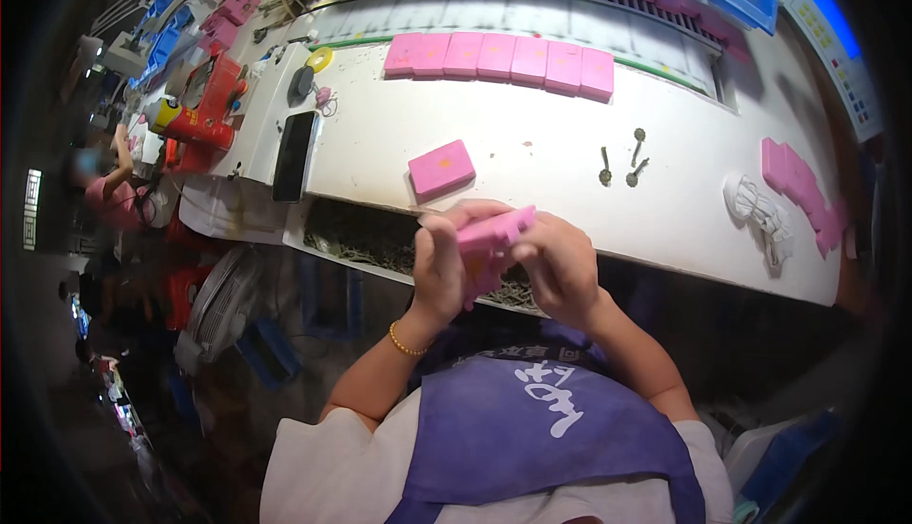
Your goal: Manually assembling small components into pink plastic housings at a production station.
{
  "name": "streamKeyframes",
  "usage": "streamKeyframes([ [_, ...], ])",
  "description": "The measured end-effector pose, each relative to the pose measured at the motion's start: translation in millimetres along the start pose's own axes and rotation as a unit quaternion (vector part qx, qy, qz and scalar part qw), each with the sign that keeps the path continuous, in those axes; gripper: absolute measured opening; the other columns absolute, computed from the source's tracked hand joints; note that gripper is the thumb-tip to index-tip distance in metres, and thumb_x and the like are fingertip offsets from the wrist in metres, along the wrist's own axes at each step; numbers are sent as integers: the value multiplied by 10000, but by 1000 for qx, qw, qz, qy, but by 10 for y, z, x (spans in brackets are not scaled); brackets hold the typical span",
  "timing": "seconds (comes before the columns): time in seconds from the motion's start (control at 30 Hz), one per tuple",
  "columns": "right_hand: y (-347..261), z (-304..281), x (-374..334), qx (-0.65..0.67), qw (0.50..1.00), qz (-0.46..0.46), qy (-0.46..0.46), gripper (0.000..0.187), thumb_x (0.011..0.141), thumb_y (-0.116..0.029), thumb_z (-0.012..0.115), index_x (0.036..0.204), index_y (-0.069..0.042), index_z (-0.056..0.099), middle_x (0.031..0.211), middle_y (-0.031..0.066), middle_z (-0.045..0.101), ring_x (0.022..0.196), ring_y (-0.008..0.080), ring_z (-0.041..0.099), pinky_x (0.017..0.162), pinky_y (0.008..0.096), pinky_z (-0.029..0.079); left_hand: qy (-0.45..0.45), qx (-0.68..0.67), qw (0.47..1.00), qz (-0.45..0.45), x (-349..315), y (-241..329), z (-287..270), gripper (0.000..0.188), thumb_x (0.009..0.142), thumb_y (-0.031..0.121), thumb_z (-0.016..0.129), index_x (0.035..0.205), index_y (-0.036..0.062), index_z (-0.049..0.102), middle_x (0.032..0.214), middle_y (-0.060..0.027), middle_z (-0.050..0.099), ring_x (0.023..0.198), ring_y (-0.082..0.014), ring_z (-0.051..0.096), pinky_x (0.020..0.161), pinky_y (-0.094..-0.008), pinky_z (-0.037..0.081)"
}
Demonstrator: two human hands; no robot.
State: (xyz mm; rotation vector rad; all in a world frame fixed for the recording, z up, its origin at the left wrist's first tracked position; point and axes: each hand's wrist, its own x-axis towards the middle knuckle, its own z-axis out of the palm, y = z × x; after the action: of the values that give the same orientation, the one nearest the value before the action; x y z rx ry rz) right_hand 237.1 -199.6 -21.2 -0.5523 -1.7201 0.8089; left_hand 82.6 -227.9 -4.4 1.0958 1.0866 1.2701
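The left hand and right hand had their fingers bent closed round a notched pink piece over the tray at the table's front edge, its handling seemingly unfinished. Behind, pink blocks stood lined up, whether finished or waiting I couldn't tell. A lone block lay nearer, with open room to its right.

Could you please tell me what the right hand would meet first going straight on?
The right hand would probably meet the pink block in the left hand; its fingers seem to touch it.
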Motion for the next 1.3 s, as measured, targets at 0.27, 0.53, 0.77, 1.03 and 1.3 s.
streamKeyframes([
  [0.27,-46,-407,280,-31,968,248,29,168,975,-108,562,1109,-45,641,832,80,664,729,157,634,624,280,490,-26,-111,982,-151,50,67,-12,800,968,666,324,1157,-69,575,744,-158,647,532,-164,617,488,-261,497],
  [0.53,35,-2711,-416,-671,683,286,22,515,856,-142,658,1348,-62,528,1369,181,530,1225,348,518,1041,408,395,11,-185,963,-195,218,71,-65,721,1013,592,219,1082,-39,562,737,-200,642,499,-201,615,469,-292,510],
  [0.77,-239,-2951,-643,-494,809,300,-110,517,834,-35,637,1345,-48,559,1332,198,568,1191,360,542,969,437,430,19,-169,970,-173,323,92,-10,693,1012,578,234,1077,-31,558,775,-198,646,513,-220,629,471,-304,522],
  [1.03,-296,-1756,-316,-506,861,48,6,515,824,60,611,1329,-32,578,1361,186,562,980,309,632,843,400,491,83,-158,969,-170,368,101,125,686,1007,586,268,1073,-38,546,801,-179,644,510,-219,632,461,-308,531],
  [1.3,-334,-526,113,-282,926,-57,-245,519,696,-67,687,1211,-118,645,1324,29,612,662,175,470,644,297,434,130,-22,989,-71,202,105,251,570,1065,411,324,991,-43,660,883,-106,676,785,-126,645,707,-268,527],
])
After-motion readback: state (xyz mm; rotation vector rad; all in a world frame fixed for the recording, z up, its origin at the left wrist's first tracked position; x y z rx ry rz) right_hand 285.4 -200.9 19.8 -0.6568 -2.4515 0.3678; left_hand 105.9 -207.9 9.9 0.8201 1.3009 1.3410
